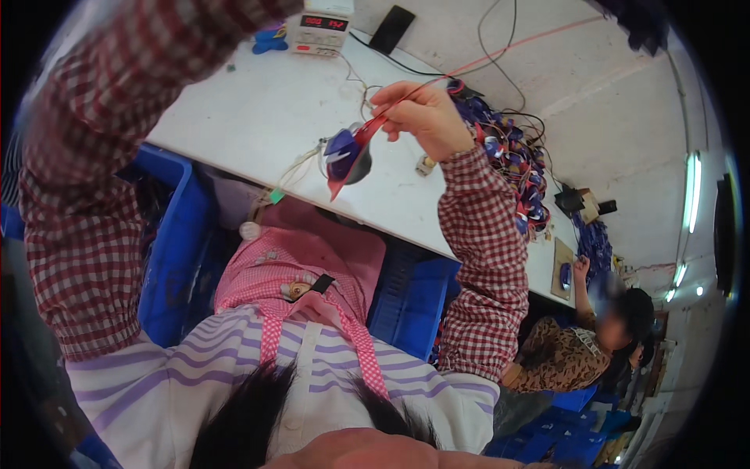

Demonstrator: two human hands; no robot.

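A glossy blue-purple and red part with a dark rounded body (344,160) hangs just below and to the left of the grip, its pointed red tip turned downward and overlapping the near edge of a long white tabletop (258,113). The right hand (430,117) is closed at the fingertips in a narrow pinch around a slender red lead (369,127) that runs down into the part; the exact contact is partly hidden by the fingers. The left hand lies beyond the upper edge of the view, so its grip cannot be told; its red-and-white checked fabric sleeve (86,180) crosses the upper left and covers that portion of the tabletop. Left of and below the grip, beside the hanging part, a pale thin cable ends in a small green connector (276,195). Just below the hand lies a small beige block (425,165). To the right of the grip, a heaped pile of blue-purple parts with tangled wires (516,160) extends along the wall. Above and to the left stand a white box-shaped instrument with a red lit display (320,33) and, nearer the hand, a flat black rectangular object (392,30). Below the grip, a blue plastic crate (418,297) sits under the tabletop edge; farther off, lower right, is a co-worker in brown camouflage-patterned clothing (558,356).
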